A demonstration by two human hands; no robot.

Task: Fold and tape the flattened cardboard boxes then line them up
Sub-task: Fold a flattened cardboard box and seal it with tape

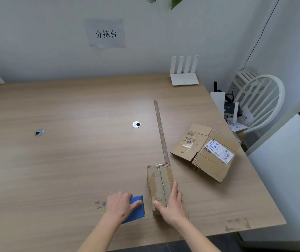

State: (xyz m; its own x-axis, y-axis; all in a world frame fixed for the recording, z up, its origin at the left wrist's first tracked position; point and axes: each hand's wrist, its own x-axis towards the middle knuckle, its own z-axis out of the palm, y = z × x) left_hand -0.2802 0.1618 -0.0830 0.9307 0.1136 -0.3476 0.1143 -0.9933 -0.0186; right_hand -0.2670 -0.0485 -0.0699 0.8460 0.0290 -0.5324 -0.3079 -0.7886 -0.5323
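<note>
A small folded cardboard box [159, 180] stands on the wooden table [63, 160] near the front edge. A long strip of tape [161, 131] runs up and away from its far end. My right hand [172, 204] grips the box's near end, thumb on the left face and fingers along the right side. To the left, my left hand [121, 204] holds a blue tape dispenser [136, 210] on the table. A flattened cardboard box [205, 151] with a white shipping label lies to the right.
A white router [184, 73] stands at the table's back right. Two round cable grommets [136, 124] are set in the tabletop. A white chair [262, 104] with papers and devices stands beyond the right edge. Tape scraps mark the front right corner.
</note>
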